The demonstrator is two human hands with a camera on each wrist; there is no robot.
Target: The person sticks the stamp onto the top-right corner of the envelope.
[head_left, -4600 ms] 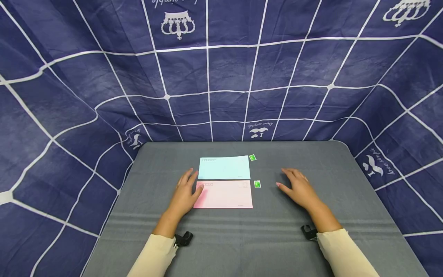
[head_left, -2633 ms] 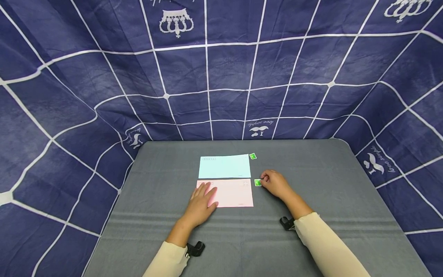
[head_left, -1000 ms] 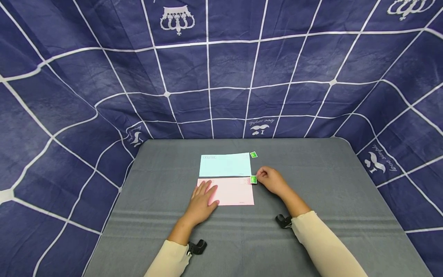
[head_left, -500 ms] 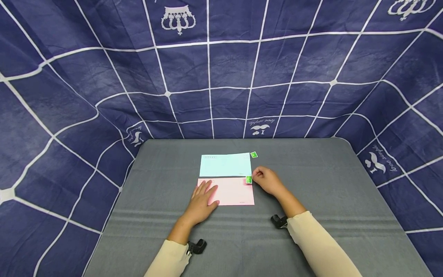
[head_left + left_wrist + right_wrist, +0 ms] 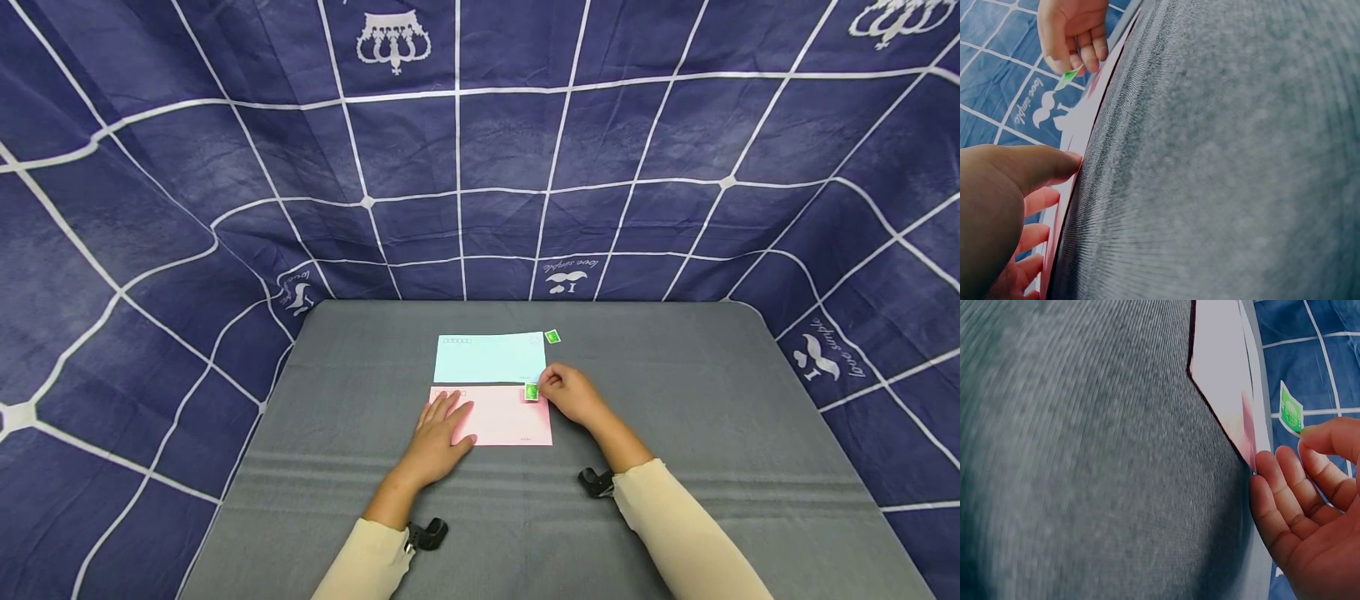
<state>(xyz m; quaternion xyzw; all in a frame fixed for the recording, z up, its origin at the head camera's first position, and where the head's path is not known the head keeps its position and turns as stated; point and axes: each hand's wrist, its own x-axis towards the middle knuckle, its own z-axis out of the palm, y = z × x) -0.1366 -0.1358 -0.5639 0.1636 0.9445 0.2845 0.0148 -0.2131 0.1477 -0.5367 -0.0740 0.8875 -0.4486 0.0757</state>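
We see one green stamp (image 5: 531, 392) just ahead of the right hand's (image 5: 570, 394) fingertips and to their left; thumb and forefinger pinch it by its edge, the other fingers loosely bent and apart from it; both wrist views show it tilted and raised above the pink envelope (image 5: 498, 425), over the far corner nearest that hand. Our left hand (image 5: 435, 437) rests on the envelope's other end, fingers spread, gripping nothing (it seems to serve as a steadying weight). Beyond both hands lies the blue envelope (image 5: 491, 358); a second stamp (image 5: 553, 337) sits beyond the right hand, just beside that envelope's far corner; the grey table (image 5: 675, 417) carries it all. We judge the step in hand to be positioning the held stamp; the next move calls for squaring it, lowering it flat and pressing, the left hand kept steady.
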